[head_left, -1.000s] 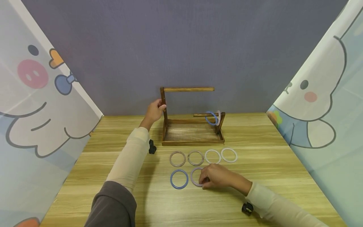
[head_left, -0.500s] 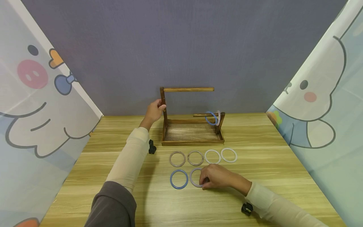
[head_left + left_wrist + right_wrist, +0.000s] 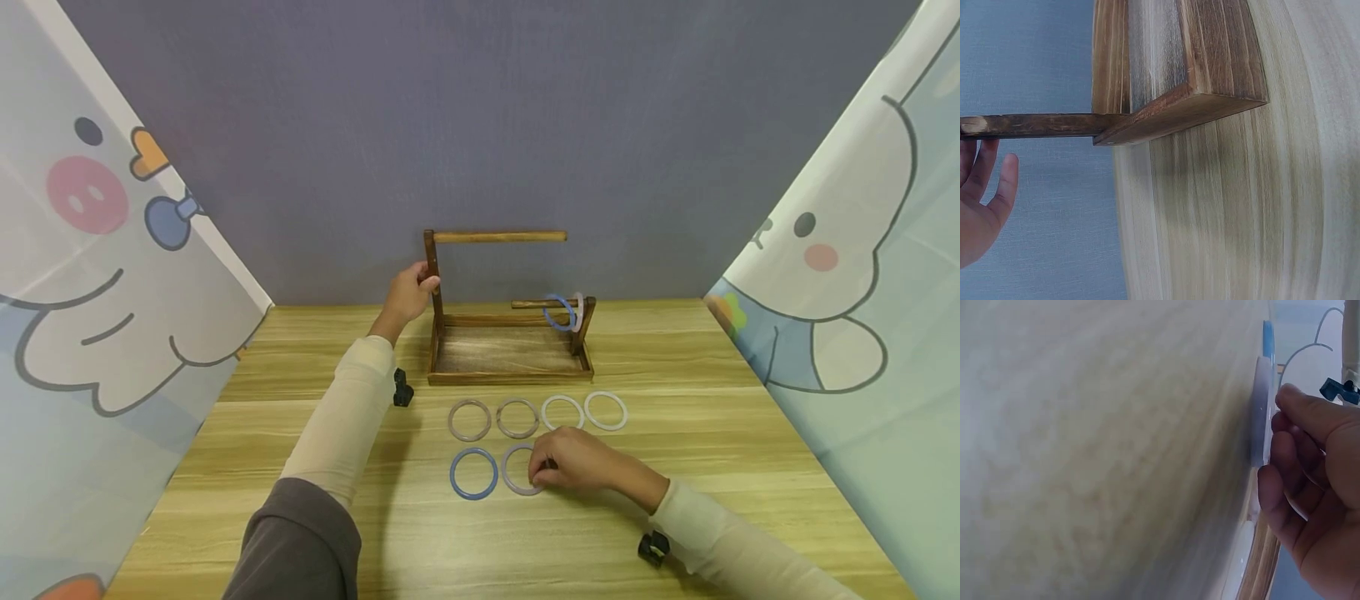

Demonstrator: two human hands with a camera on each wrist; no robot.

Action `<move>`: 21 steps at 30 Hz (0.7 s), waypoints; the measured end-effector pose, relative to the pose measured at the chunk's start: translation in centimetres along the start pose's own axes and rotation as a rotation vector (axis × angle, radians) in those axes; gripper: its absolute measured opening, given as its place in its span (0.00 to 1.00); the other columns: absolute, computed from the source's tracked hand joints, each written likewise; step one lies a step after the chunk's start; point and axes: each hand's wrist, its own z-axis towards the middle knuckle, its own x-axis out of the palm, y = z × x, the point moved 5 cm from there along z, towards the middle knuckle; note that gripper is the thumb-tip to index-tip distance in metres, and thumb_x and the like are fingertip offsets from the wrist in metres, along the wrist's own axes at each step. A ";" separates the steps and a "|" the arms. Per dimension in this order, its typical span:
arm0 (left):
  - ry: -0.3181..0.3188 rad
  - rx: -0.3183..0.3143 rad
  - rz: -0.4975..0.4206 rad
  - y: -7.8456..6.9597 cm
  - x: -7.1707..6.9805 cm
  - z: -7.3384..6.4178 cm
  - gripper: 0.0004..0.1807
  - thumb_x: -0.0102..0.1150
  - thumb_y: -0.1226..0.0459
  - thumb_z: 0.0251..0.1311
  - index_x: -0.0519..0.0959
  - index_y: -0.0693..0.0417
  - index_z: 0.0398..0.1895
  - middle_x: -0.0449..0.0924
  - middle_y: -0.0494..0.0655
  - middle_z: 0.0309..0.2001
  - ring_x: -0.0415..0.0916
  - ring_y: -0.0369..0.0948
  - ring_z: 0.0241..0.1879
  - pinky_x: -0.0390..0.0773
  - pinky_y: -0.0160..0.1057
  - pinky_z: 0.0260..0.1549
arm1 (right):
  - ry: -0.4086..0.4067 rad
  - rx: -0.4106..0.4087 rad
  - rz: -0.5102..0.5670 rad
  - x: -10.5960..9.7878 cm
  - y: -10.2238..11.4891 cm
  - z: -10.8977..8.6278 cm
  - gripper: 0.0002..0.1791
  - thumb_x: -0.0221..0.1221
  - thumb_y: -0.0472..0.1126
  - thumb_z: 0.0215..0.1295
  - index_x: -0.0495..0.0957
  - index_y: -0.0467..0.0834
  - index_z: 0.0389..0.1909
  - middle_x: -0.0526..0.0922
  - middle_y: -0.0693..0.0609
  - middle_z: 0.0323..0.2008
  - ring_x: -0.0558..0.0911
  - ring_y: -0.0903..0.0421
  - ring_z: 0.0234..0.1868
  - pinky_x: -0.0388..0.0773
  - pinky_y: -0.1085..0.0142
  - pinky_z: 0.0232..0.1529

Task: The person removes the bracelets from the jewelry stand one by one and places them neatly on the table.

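In the head view a dark wooden rack (image 3: pixel 510 377) with two bars stands at the back of the table. My left hand (image 3: pixel 409 290) rests on its tall left post; in the left wrist view the fingers touch the post (image 3: pixel 1035 126) and the thumb stands apart. A blue bangle (image 3: pixel 550 323) and a pale lavender bangle (image 3: pixel 579 321) hang on the low bar. My right hand (image 3: pixel 573 460) is over the right edge of a lavender bangle (image 3: pixel 507 478) lying flat on the table. Its loosely bent fingertips touch or nearly touch that bangle (image 3: pixel 1260 412), without a visible pinch.
Left of the lavender bangle lies a blue bangle (image 3: pixel 473 497). A row behind holds two greyish-brown bangles, one of them (image 3: pixel 469 439) at the left end, and two white bangles, one (image 3: pixel 606 427) at the right end. Cartoon-printed panels (image 3: pixel 847 250) flank the table.
The lavender bangle under my right hand has shifted slightly left. My right hand has since moved a little away from me along its edge. The left hand stays on the post.
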 end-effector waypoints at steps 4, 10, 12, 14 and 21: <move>0.004 -0.005 -0.001 0.0 0.0 0.0 0.26 0.46 0.53 0.80 0.66 0.55 0.74 0.79 0.56 0.56 0.76 0.55 0.61 0.74 0.56 0.63 | -0.037 0.009 -0.035 -0.6 -0.2 0.0 0.04 0.72 0.44 0.59 0.87 0.55 0.28 0.85 0.66 0.28 0.73 0.78 0.30 0.71 0.83 0.33; 0.012 -0.018 0.020 0.0 -0.1 0.0 0.31 0.45 0.52 0.80 0.60 0.57 0.78 0.76 0.58 0.63 0.72 0.55 0.66 0.72 0.56 0.66 | -0.105 0.070 -0.016 -1.9 -0.5 0.2 0.06 0.73 0.45 0.59 0.87 0.55 0.25 0.82 0.67 0.25 0.71 0.77 0.26 0.71 0.81 0.29; 0.012 -0.020 0.020 0.0 -0.1 0.0 0.31 0.45 0.53 0.80 0.60 0.57 0.78 0.75 0.58 0.64 0.72 0.56 0.67 0.72 0.56 0.66 | -0.144 0.097 0.003 -2.5 -0.7 0.3 0.07 0.71 0.45 0.63 0.87 0.53 0.26 0.82 0.66 0.25 0.71 0.76 0.26 0.70 0.79 0.28; 0.010 -0.019 0.017 0.0 -0.1 -0.1 0.31 0.45 0.53 0.80 0.60 0.58 0.78 0.75 0.58 0.64 0.72 0.56 0.67 0.72 0.56 0.66 | -0.186 0.133 0.017 -3.2 -0.9 0.5 0.06 0.67 0.45 0.67 0.88 0.50 0.30 0.85 0.64 0.27 0.72 0.75 0.26 0.72 0.77 0.28; 0.007 -0.013 0.014 -0.1 -0.2 -0.1 0.30 0.46 0.53 0.80 0.61 0.58 0.78 0.75 0.59 0.63 0.72 0.56 0.66 0.71 0.57 0.66 | -0.318 0.310 -0.002 -5.7 -2.2 0.9 0.12 0.63 0.42 0.71 0.86 0.43 0.51 0.89 0.54 0.37 0.75 0.71 0.25 0.74 0.74 0.26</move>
